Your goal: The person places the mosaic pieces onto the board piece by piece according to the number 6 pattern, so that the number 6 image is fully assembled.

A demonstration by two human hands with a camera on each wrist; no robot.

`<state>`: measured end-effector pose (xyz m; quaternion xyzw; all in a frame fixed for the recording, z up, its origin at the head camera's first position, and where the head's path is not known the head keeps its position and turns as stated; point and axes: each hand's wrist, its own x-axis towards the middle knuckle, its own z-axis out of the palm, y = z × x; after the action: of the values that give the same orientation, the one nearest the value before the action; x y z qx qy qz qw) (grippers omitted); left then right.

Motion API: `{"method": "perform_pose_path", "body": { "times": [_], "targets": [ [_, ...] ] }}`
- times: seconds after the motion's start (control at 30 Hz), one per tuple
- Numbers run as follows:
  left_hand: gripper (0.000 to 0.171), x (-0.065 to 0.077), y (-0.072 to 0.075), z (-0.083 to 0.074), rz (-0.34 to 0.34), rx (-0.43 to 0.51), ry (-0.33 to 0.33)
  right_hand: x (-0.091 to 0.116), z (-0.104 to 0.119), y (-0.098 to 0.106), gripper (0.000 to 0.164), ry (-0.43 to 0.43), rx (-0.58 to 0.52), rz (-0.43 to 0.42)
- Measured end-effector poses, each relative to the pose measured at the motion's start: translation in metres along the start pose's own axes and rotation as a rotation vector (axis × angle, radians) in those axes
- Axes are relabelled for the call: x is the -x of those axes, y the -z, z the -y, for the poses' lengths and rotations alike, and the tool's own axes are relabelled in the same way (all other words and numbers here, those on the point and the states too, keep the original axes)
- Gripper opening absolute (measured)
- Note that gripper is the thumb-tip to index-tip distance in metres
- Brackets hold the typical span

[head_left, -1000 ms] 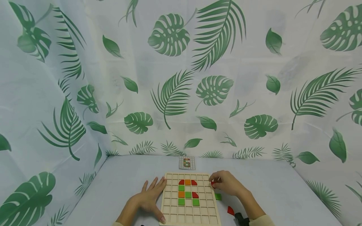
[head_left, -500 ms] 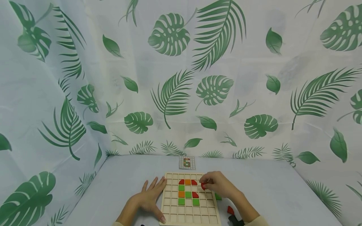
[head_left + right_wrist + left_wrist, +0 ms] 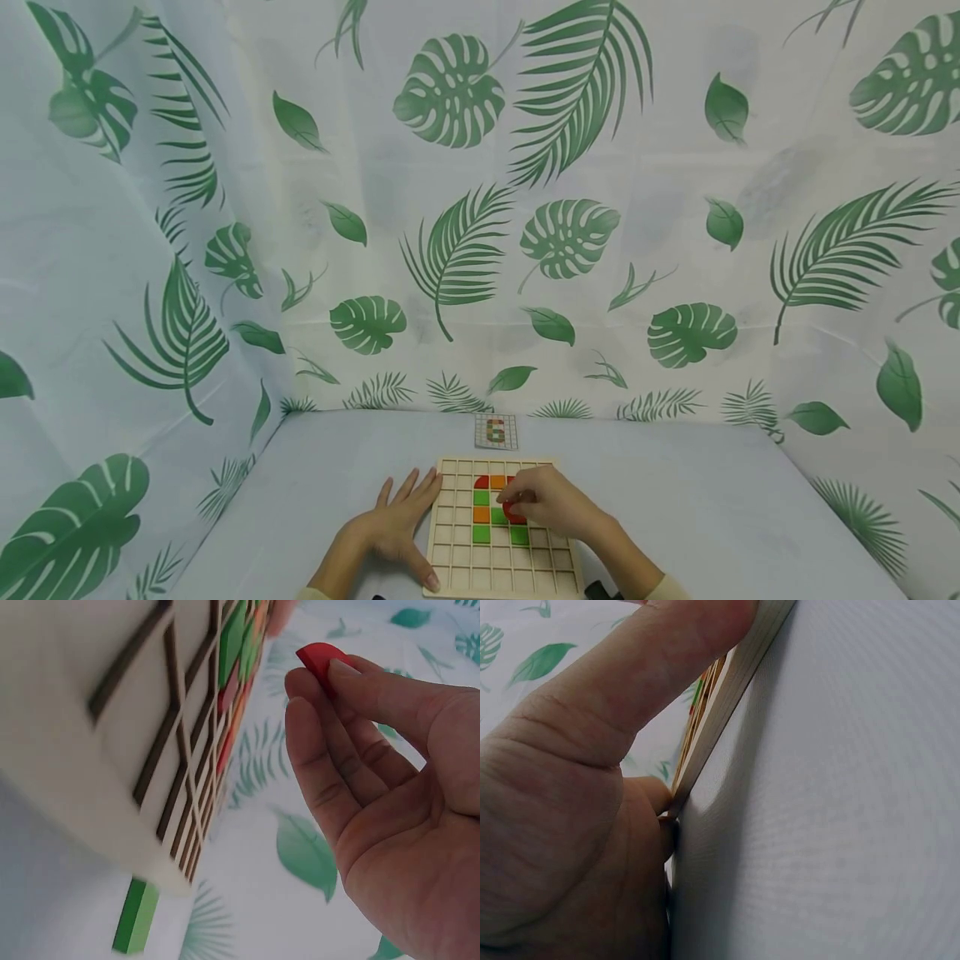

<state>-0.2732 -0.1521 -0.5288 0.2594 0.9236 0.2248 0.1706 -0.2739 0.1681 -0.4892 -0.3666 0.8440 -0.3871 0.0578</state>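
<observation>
My left hand (image 3: 393, 529) lies with straight, spread fingers along the left edge of a wooden grid board (image 3: 480, 582). In the left wrist view the thumb (image 3: 667, 660) crosses the board's side. Over the board's middle, my right hand (image 3: 553, 502) pinches a red quarter-circle tile (image 3: 322, 660) between thumb and fingers. The right wrist view has that tile apart from the grid. Set in the board are a red tile (image 3: 482, 482), orange tiles (image 3: 481, 515) and green tiles (image 3: 482, 535). The right hand partly hides other red tiles.
A small card (image 3: 496, 432) with a gridded coloured figure 6 lies behind the board. A loose green tile (image 3: 136, 916) is beside the board's edge. A black object (image 3: 600, 590) is by the right forearm. Leaf-printed cloth (image 3: 480, 250) hangs behind the table.
My right hand has moved left from the board's right edge to over its middle, carrying the red quarter-circle tile. The left hand has stayed in place.
</observation>
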Motion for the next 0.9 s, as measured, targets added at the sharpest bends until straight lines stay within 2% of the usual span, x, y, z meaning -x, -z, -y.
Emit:
{"method": "perform_pose_path", "body": {
  "times": [0.1,0.33,0.6,0.9],
  "targets": [
    [0.150,0.000,0.000,0.001,-0.002,-0.001,-0.002,-0.003,0.005,-0.006,0.018,0.009,0.004,0.021],
    [0.151,-0.001,-0.002,0.002,-0.007,-0.005,-0.002,-0.007,0.013,-0.015,0.017,-0.043,0.007,0.042],
    [0.150,-0.001,-0.003,0.002,-0.004,-0.010,0.008,-0.009,0.018,-0.026,0.013,0.027,0.032,0.062],
    [0.150,0.000,-0.002,0.001,-0.009,-0.016,0.010,-0.011,0.021,-0.034,0.013,0.001,0.009,0.094]
  ]
}}
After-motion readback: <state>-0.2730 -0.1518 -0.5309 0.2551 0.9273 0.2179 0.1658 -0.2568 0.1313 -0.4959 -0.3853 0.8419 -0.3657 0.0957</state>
